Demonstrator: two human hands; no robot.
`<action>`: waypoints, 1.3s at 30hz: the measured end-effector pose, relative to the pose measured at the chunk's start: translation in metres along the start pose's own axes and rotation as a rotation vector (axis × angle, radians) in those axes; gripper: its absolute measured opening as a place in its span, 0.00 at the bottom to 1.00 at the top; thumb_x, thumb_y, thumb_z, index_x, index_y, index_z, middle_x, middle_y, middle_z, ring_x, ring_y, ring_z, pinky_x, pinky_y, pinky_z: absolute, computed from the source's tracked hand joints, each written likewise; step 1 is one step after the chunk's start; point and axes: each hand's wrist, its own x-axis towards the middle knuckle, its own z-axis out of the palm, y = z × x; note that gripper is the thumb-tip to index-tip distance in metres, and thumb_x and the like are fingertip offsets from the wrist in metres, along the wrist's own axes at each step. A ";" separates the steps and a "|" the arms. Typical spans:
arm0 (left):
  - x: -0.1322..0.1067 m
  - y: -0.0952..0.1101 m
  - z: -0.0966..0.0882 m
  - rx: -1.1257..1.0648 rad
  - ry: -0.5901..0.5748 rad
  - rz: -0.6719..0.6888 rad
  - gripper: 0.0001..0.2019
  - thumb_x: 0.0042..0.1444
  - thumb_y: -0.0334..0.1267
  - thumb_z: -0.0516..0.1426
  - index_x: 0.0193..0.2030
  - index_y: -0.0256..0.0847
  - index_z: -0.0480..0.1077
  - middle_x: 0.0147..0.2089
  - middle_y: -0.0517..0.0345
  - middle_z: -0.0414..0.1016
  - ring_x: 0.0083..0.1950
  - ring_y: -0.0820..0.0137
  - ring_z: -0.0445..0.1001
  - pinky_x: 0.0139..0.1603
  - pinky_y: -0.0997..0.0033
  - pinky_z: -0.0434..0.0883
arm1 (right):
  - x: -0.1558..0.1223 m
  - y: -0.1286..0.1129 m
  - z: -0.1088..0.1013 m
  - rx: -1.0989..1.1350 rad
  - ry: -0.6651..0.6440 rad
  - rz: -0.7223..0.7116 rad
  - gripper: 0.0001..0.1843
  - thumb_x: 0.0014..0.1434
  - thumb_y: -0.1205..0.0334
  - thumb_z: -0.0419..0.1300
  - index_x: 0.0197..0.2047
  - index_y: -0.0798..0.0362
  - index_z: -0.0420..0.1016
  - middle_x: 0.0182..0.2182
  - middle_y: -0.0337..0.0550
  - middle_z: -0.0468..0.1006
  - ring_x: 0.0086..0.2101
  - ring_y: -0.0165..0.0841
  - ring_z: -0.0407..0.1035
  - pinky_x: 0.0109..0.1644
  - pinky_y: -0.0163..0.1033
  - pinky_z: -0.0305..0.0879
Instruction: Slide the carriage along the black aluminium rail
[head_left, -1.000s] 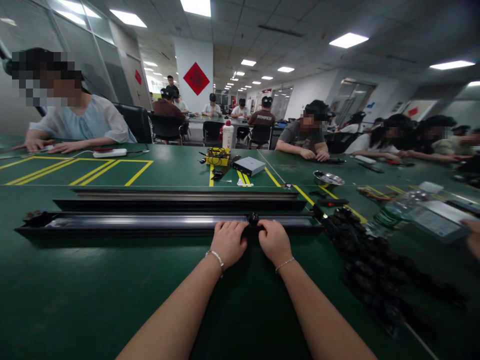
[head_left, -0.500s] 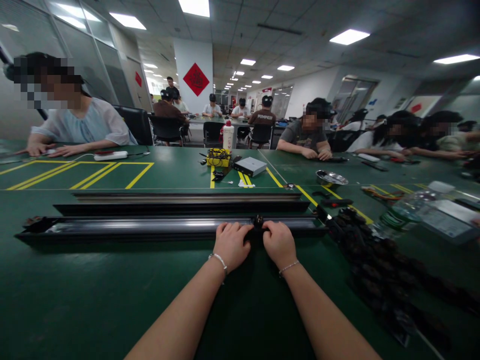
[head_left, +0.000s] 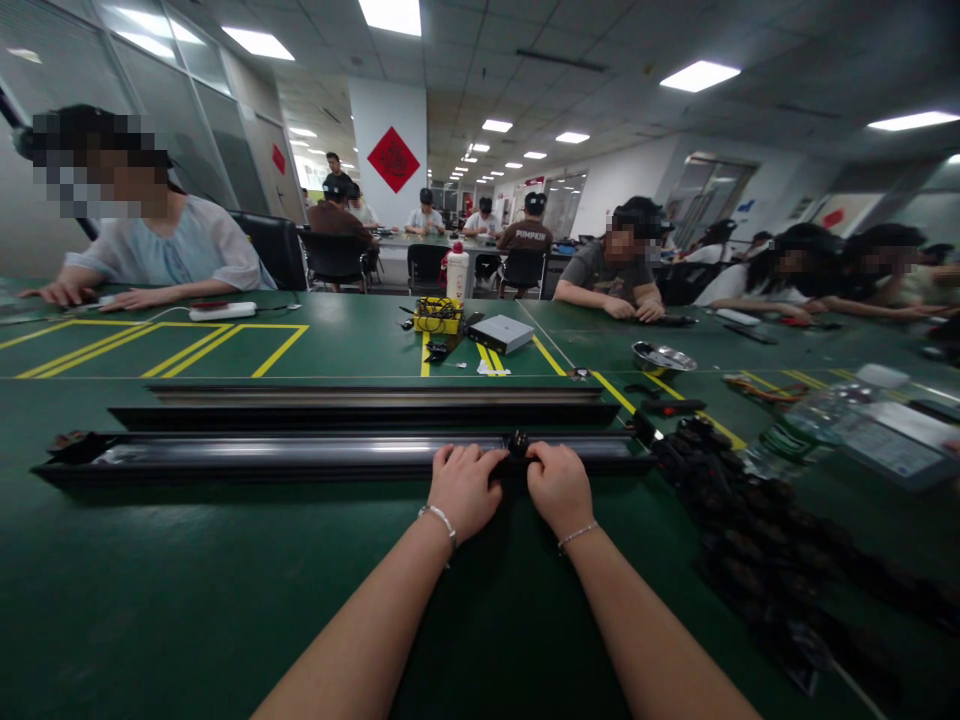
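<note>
A long black channel [head_left: 300,450] with a shiny grey inner face lies across the table in front of me. Toward its right end sits a small black part [head_left: 517,440] with gold-coloured spots on top. My left hand [head_left: 463,488] presses its thumb and index finger against the left side of this part, the other fingers resting over the channel's near edge. On the other side, my right hand [head_left: 561,488] is closed, its curled fingertips touching the part from the right. The undersides of both hands are hidden.
Behind the channel lie two more long black strips [head_left: 360,415]. A heap of dark parts [head_left: 780,530] spreads to the right, near a plastic bottle [head_left: 799,435]. Farther back stand a metal bowl [head_left: 664,357], a grey box [head_left: 500,333] and a yellow holder [head_left: 437,315]. Several people sit around.
My hands, the small black part and the channel stay practically in place. At the left, a co-worker's hand has shifted slightly on the table.
</note>
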 end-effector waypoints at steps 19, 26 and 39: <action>0.004 0.004 0.003 -0.019 0.026 -0.090 0.15 0.57 0.39 0.44 0.47 0.59 0.66 0.37 0.60 0.68 0.42 0.69 0.63 0.48 0.61 0.52 | -0.001 0.006 -0.001 0.120 -0.052 0.008 0.11 0.46 0.72 0.47 0.29 0.52 0.68 0.27 0.39 0.73 0.32 0.31 0.65 0.56 0.45 0.46; 0.004 0.005 0.002 -0.023 0.008 -0.091 0.16 0.58 0.39 0.44 0.48 0.59 0.65 0.38 0.60 0.68 0.43 0.70 0.63 0.47 0.62 0.53 | 0.000 0.010 -0.001 0.124 -0.065 -0.033 0.11 0.45 0.71 0.47 0.30 0.52 0.68 0.28 0.38 0.73 0.32 0.30 0.64 0.56 0.45 0.46; 0.004 0.003 0.006 -0.003 0.013 -0.080 0.16 0.58 0.39 0.44 0.49 0.61 0.64 0.37 0.60 0.68 0.42 0.70 0.63 0.46 0.62 0.53 | 0.001 0.006 0.001 0.044 -0.052 0.017 0.12 0.45 0.72 0.46 0.29 0.52 0.68 0.25 0.38 0.72 0.30 0.30 0.64 0.55 0.44 0.46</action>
